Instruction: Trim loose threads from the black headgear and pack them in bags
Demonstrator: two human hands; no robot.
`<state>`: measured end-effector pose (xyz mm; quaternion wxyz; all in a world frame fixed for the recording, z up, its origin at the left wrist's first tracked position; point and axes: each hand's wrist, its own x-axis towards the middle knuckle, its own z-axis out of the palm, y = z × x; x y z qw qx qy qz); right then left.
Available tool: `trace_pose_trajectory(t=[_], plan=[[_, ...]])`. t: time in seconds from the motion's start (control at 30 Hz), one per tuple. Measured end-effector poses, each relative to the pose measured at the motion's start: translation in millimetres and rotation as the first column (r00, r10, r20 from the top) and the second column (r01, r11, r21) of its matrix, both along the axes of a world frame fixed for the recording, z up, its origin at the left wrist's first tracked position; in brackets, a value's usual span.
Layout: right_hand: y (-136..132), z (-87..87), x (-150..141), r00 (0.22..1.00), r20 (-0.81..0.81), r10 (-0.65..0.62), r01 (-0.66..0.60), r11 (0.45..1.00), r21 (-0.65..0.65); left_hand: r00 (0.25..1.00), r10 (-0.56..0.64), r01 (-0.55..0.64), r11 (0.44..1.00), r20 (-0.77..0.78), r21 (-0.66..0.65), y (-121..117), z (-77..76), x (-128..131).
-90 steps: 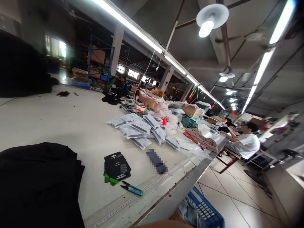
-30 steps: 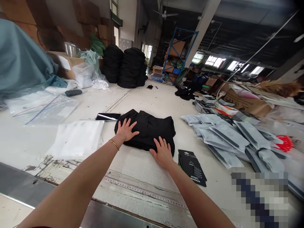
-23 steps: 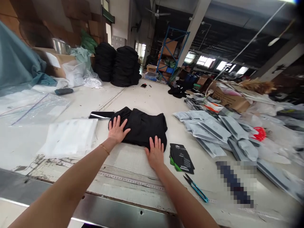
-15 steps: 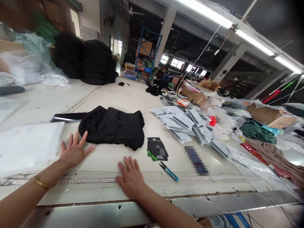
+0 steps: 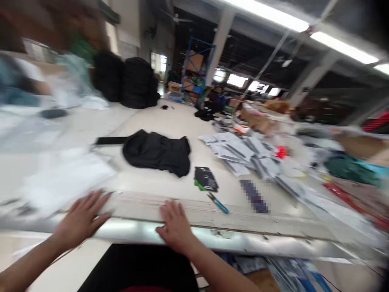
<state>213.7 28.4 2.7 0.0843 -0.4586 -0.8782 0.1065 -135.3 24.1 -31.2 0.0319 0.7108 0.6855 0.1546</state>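
Observation:
My left hand (image 5: 80,217) rests open on the metal front edge of the table (image 5: 212,239), fingers spread. About a forearm's length to its right, my right hand (image 5: 174,225) lies flat and open on the same edge. Neither hand holds anything. A folded black garment (image 5: 158,152) lies on the table beyond both hands, out of their touch. Right of it sits a stack of black cards (image 5: 206,179), and blue thread snips (image 5: 219,203) lie just beyond my right hand. The picture is smeared by motion.
White plastic bags (image 5: 63,178) lie at the left. Several grey pouches (image 5: 243,152) spread at the right, with clutter and cloth beyond. A dark phone (image 5: 111,140) lies behind the garment. Black fabric stacks (image 5: 127,83) stand at the far end. Blue crates (image 5: 304,275) sit under the table.
Both hands came off the black garment and slid back to the table's front edge. The view pulled back and down, so the garment now lies farther off.

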Motion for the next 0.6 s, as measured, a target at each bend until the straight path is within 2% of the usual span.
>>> trace_pose_trajectory(t=[0.07,0.13,0.2,0.27,0.33,0.43,0.6], plan=[[2.7,-4.0,-1.8,0.998,0.059,-0.018,0.016,0.999,0.034,0.997,0.01,-0.009,1.0,-0.071,0.018,-6.6,17.8,9.7],[7.8,-10.4,-3.3,0.996,0.084,-0.01,0.002,0.995,0.103,0.985,0.117,-0.106,0.99,-0.129,0.091,-11.0,30.1,15.2],[12.2,-17.2,-3.0,0.995,0.094,0.014,-0.029,0.987,0.157,0.96,0.242,-0.228,0.967,-0.142,0.111,-14.9,36.4,16.1],[14.2,-23.0,-0.3,0.995,0.094,0.028,-0.047,0.978,0.203,0.946,0.306,-0.306,0.952,-0.109,0.018,-16.5,39.7,14.1],[14.5,-27.6,3.4,0.996,0.088,0.027,-0.047,0.969,0.243,0.948,0.31,-0.315,0.946,-0.074,-0.075,-11.2,42.2,9.8],[15.1,-32.0,7.0,0.997,0.08,0.024,-0.045,0.959,0.279,0.95,0.308,-0.312,0.944,-0.051,-0.109,13.8,45.6,-0.1],[20.1,-32.4,6.7,0.997,0.071,0.033,-0.052,0.956,0.288,0.915,0.404,-0.4,0.906,0.003,-0.14,71.0,52.4,-14.8]])
